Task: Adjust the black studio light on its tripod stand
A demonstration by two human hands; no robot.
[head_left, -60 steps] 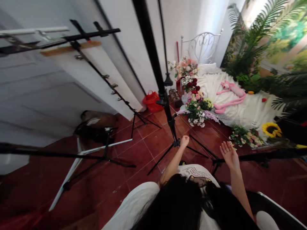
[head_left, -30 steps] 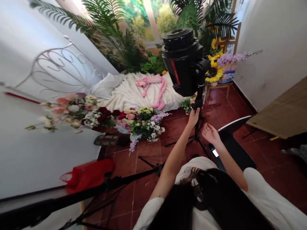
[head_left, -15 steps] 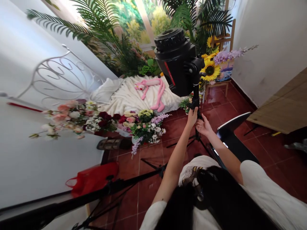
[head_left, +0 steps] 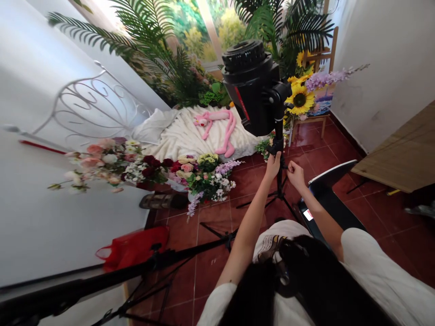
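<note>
A black studio light [head_left: 251,90] with a red stripe and a ribbed round front is mounted on a black light stand [head_left: 279,183]. My left hand [head_left: 273,165] is wrapped around the stand's pole just below the light's bracket. To the right of the pole, my right hand [head_left: 296,175] is curled, its thumb and forefinger pinching a small dark tightening knob [head_left: 286,168] that sticks out from the pole. The knob is mostly hidden by the fingers. Below, the stand's legs spread over the red tiles.
A second black stand [head_left: 136,269] crosses the lower left near a red bag [head_left: 136,246]. A black chair [head_left: 335,199] stands at my right. Ahead are artificial flowers [head_left: 190,176], a white blanket [head_left: 180,131], a pink plush toy [head_left: 220,117], sunflowers [head_left: 301,99] and a wooden panel [head_left: 401,154].
My right hand has turned and curled from loosely bent fingers beside the pole into a closed pinch, slightly farther right. My left hand stays on the pole. The view has shifted slightly.
</note>
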